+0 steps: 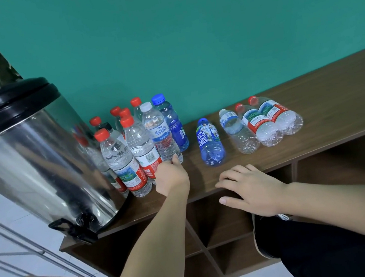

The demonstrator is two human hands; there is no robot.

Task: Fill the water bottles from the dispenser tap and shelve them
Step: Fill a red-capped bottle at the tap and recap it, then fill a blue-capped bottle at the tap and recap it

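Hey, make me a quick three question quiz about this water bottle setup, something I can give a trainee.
1. True or false: the blue bottle apart from the standing group lies on its side.
2. How many bottles lie side by side to the right of that blue bottle? A) two B) three C) five
3. Fill in: the right hand rests on the front edge of the wooden ___.

Key
1. True.
2. B: one clear bottle with a blue label and two red-capped bottles.
3. Shelf top. The left hand reaches to the standing bottles beside the steel dispenser.
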